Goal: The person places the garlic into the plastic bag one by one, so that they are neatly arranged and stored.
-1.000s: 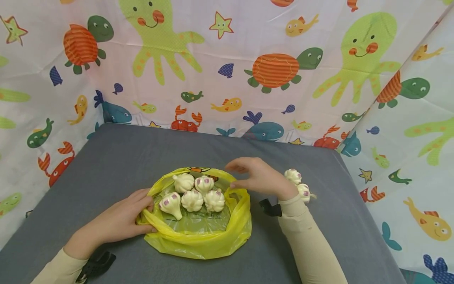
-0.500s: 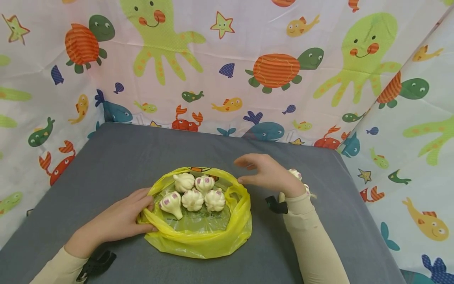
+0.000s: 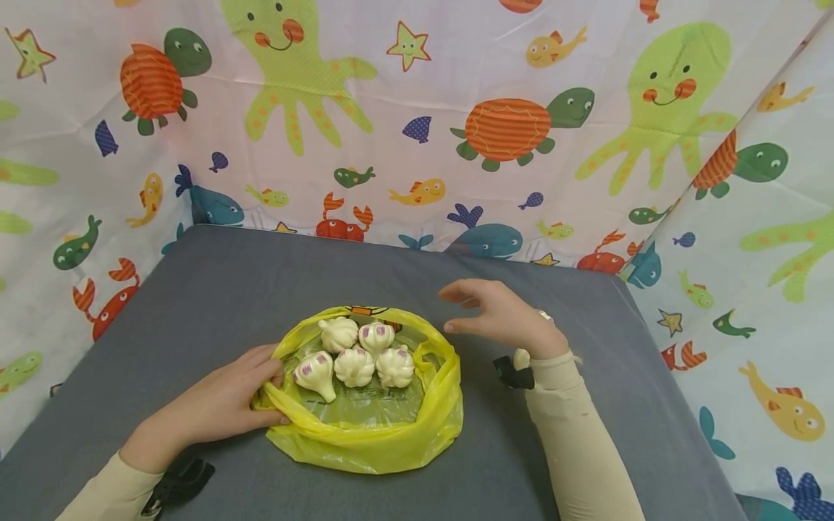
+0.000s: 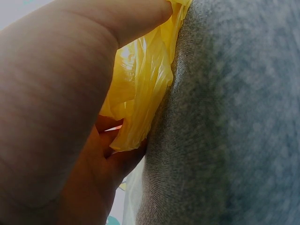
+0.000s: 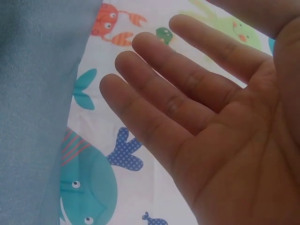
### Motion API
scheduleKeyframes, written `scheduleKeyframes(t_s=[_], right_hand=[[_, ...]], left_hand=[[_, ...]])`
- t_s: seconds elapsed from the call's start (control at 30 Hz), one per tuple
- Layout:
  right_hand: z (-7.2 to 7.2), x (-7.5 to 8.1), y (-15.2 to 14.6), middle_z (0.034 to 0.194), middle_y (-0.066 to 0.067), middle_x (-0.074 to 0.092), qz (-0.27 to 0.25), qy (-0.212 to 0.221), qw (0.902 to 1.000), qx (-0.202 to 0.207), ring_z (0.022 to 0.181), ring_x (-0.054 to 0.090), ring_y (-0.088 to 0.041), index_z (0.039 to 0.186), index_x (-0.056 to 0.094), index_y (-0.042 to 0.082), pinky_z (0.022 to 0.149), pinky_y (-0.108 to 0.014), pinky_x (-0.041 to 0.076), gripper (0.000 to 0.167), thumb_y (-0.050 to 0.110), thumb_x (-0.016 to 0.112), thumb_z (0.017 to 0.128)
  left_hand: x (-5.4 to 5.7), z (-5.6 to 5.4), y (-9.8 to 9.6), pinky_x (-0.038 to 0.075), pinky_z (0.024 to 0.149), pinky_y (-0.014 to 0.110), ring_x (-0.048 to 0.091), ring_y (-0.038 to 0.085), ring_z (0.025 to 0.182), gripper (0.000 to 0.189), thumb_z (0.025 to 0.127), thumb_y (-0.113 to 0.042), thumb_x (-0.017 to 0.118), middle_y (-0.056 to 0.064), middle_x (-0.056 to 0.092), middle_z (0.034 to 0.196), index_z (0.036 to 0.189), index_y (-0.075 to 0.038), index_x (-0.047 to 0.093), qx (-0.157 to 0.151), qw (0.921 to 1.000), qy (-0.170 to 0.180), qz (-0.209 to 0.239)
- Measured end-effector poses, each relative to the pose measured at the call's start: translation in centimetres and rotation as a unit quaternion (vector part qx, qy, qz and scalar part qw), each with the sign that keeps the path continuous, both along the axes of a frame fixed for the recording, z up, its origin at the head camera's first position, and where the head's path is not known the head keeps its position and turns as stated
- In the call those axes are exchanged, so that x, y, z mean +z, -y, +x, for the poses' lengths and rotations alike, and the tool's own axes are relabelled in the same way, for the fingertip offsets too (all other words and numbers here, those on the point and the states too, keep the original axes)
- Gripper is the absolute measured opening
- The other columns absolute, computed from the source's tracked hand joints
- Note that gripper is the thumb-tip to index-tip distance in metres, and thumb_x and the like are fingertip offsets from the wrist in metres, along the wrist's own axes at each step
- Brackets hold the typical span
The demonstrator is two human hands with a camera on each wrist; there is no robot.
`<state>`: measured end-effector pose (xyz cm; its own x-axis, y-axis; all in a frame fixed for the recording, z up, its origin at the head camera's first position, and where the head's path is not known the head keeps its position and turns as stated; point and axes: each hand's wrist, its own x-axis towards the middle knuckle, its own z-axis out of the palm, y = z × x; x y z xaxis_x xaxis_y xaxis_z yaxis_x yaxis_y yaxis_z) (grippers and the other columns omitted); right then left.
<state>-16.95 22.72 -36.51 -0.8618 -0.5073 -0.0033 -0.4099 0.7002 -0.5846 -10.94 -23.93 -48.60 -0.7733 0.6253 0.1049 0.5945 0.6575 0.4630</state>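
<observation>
A yellow plastic bag (image 3: 365,452) stands on the table with its mouth spread wide. Several white garlic bulbs (image 3: 354,367) with purple marks lie inside it. At the bag's left side my left hand (image 3: 215,401) grips the rim, and the left wrist view shows the crumpled film (image 4: 140,84) between thumb and fingers. My right hand (image 3: 504,318) hovers to the right of the bag, apart from it. Its palm and loosely spread fingers (image 5: 154,93) hold nothing in the right wrist view. Part of a garlic bulb (image 3: 521,358) peeks out beside the right wrist, mostly hidden by it.
A grey cloth covers the table (image 3: 274,275). Behind it and along both sides hangs a white curtain (image 3: 384,159) printed with sea animals. Each wrist wears a black strap mount (image 3: 511,373).
My right hand has drawn back from the bag's right rim, moving right until it covers most of the garlic bulbs there. The left hand and bag have stayed nearly still.
</observation>
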Motion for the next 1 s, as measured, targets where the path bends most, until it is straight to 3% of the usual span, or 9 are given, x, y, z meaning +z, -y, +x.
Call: scheduleKeyframes(t_s=[0.5, 1.0], right_hand=[[0.1, 0.1, -1.3, 0.141, 0.002, 0.069, -0.006, 0.019, 0.9995, -0.024, 0.129, 0.065, -0.027, 0.142, 0.068, 0.019, 0.110, -0.056, 0.052, 0.052, 0.032, 0.087, 0.096], [-0.3, 0.2, -4.0, 0.144, -0.001, 0.068, -0.022, 0.029, 0.9983, -0.046, 0.132, 0.064, -0.030, 0.144, 0.067, 0.020, 0.111, -0.060, 0.050, 0.055, 0.032, 0.088, 0.095]], left_hand=[[0.0, 0.0, 0.0, 0.042, 0.078, 0.031, 0.047, 0.015, 0.111, 0.049, 0.088, -0.068, 0.083, -0.003, 0.053, 0.141, 0.099, -0.034, 0.050, 0.000, 1.0000, 0.007, -0.006], [0.1, 0.1, 0.0, 0.043, 0.081, 0.033, 0.049, 0.015, 0.121, 0.050, 0.087, -0.067, 0.085, -0.001, 0.053, 0.148, 0.100, -0.034, 0.049, 0.003, 1.0000, -0.001, -0.009]])
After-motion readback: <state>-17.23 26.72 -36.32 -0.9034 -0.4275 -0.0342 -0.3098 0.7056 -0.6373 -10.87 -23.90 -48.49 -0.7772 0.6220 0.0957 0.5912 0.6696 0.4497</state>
